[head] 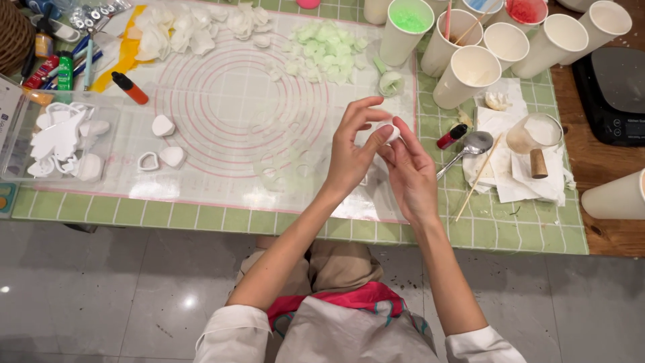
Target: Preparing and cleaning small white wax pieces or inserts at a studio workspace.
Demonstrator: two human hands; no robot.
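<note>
Both my hands meet above the translucent mat [228, 114] with pink circles. My left hand [351, 151] and my right hand [410, 171] pinch a small white clay piece [388, 130] between their fingertips. White clay petals [181, 30] lie at the mat's far left. Pale green petals [326, 47] are heaped at its far right, with a small green-white rolled flower [391, 83] beside them. Heart-shaped cutters and white clay pieces [161, 142] rest on the mat's left side.
Several paper cups [470, 70] stand at the far right, one with green powder [406, 20], one with red. A spoon [467, 148], a small red bottle [452, 136], a wooden stick, tissues and a plastic cup [534, 134] lie right. A clear box of cutters [60, 138] sits left. A scale [618, 94].
</note>
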